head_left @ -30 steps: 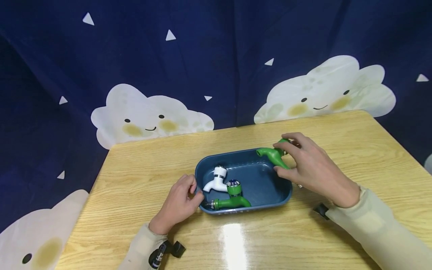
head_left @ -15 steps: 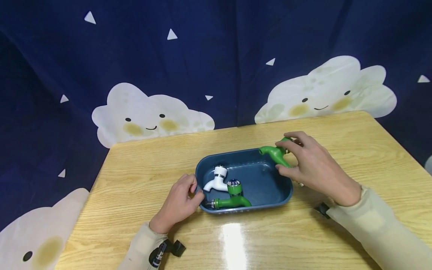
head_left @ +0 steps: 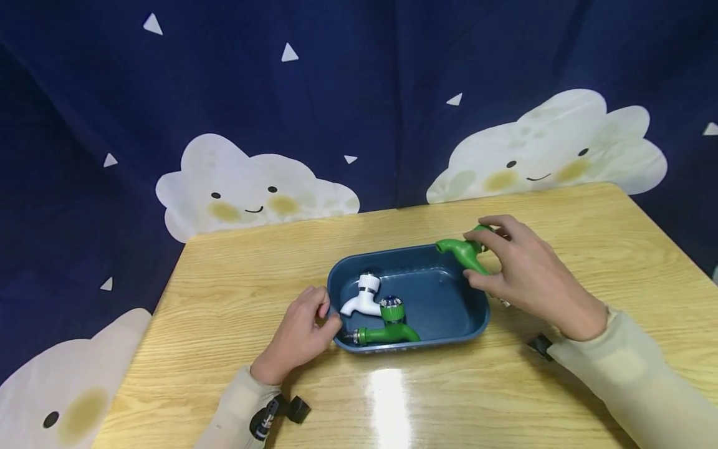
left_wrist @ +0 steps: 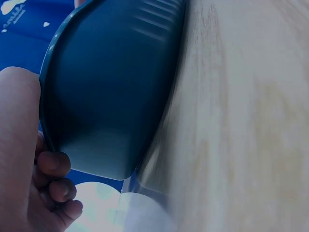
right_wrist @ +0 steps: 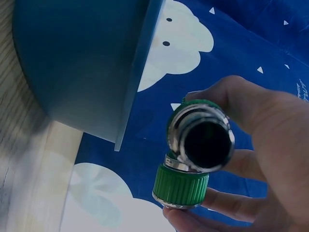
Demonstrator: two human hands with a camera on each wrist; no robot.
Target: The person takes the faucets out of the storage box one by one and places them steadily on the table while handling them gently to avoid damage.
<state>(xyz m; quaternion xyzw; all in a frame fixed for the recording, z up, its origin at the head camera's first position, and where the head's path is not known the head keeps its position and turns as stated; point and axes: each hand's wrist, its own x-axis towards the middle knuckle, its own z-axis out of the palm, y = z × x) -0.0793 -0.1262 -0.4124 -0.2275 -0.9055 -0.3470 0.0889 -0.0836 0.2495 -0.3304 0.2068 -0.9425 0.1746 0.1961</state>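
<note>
In the head view my right hand (head_left: 530, 274) holds a green tap (head_left: 468, 252) by its knob and body, over the far right corner of a dark blue plastic basin (head_left: 412, 252). The right wrist view looks into the tap's round metal-rimmed inlet (right_wrist: 207, 145), with the ribbed green knob (right_wrist: 181, 186) below it. My left hand (head_left: 297, 337) grips the basin's left rim, thumb at the inside edge. Its curled fingers (left_wrist: 55, 164) show at the rim in the left wrist view. Inside the basin lie a white tap (head_left: 361, 304) and another green tap (head_left: 387, 333), side by side at the left.
The basin stands on a light wood-grain table (head_left: 247, 274). Behind the table hangs a dark blue curtain (head_left: 348, 81) with white clouds and triangles. Black straps (head_left: 275, 415) with small devices sit at both wrists.
My right hand, with the green tap, has shifted slightly right and up relative to the basin. My left hand stays on the rim, and the taps in the basin lie as before.
</note>
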